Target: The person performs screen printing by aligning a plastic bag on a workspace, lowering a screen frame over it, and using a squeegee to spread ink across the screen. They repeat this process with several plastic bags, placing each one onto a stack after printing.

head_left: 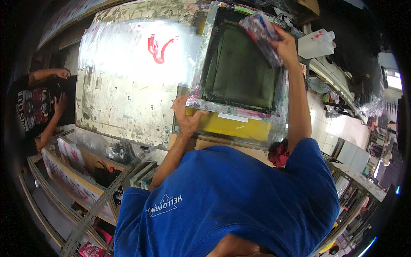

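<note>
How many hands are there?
4: the wearer's left hand at the paint-stained rectangular frame; right hand gripping a crumpled multicoloured bundle; a co-worker's upper hand and lower hand, far left.

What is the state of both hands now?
Left hand: open, spread at a corner of the screen frame.
Right hand: closed, holding a crumpled cloth.

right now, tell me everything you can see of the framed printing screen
The framed printing screen is rectangular, its pale, ink-stained border surrounding dark green-black mesh. It appears nearly flat above a yellow board. The left hand is at its near-left corner; the right hand holds a stained rag over its far-right part.
</note>
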`<state>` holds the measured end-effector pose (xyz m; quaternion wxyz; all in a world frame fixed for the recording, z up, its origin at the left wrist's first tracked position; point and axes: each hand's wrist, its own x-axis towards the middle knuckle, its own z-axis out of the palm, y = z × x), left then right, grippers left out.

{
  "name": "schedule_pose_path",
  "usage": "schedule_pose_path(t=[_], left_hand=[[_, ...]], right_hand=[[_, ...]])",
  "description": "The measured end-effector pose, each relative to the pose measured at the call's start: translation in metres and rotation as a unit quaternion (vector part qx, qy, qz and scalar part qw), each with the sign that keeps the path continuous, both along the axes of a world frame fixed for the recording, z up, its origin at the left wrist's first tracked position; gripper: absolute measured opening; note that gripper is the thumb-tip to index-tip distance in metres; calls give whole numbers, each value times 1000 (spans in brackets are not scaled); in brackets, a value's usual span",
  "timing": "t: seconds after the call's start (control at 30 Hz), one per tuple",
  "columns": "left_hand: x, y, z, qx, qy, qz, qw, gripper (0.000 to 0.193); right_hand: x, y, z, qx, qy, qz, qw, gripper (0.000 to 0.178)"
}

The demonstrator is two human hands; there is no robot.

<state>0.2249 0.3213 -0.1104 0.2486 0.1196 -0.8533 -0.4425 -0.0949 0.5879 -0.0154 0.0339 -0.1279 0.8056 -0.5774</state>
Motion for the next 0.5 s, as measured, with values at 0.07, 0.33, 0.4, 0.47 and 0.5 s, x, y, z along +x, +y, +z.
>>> schedule_pose_path(t=[0.07,0.33,0.4,0.47,0.5], left_hand=[[-4,1,6,-4,29,3,1000,90],[-73,13,131,80,147,49,985,64],[-95,11,148,149,166,56,973,65],[-121,10,156,241,255,12,936,68],[-127,6,159,248,280,-32,927,67]], right_hand=[[60,1,23,7,-16,18,1000,57],[178,-26,159,380,251,26,890,60],[157,-31,171,361,339,2,869,54],[130,-24,189,338,355,-1,872,46],[121,-29,206,345,300,0,889,51]])
